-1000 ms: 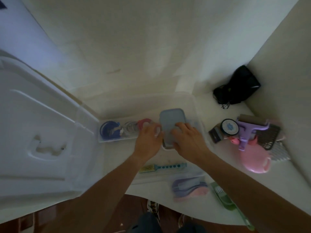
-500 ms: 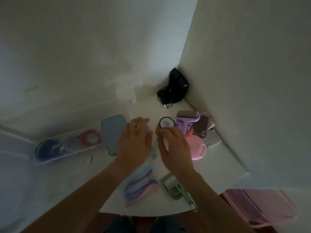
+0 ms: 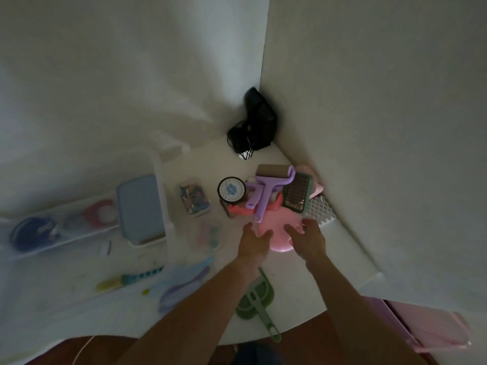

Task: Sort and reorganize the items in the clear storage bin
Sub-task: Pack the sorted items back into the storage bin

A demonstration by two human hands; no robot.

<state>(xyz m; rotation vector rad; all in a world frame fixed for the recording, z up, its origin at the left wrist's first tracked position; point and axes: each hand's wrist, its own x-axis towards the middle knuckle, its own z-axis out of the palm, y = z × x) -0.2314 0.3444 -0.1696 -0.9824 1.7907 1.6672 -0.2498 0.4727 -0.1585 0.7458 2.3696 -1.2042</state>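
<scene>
Hands at frame centre: left hand (image 3: 255, 239) and right hand (image 3: 307, 237) spread, nothing grasped, placed either side of pink cup (image 3: 279, 233), probably for lifting. Clear storage bin (image 3: 160, 206) seen at left.

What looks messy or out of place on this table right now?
The far-right corner is a jumbled pile: a purple roller lies askew across a pink tub, and a dark grid insert leans tilted beside it. Both hands, left and right, reach toward the tub. Nothing looks spilled or broken.
</scene>
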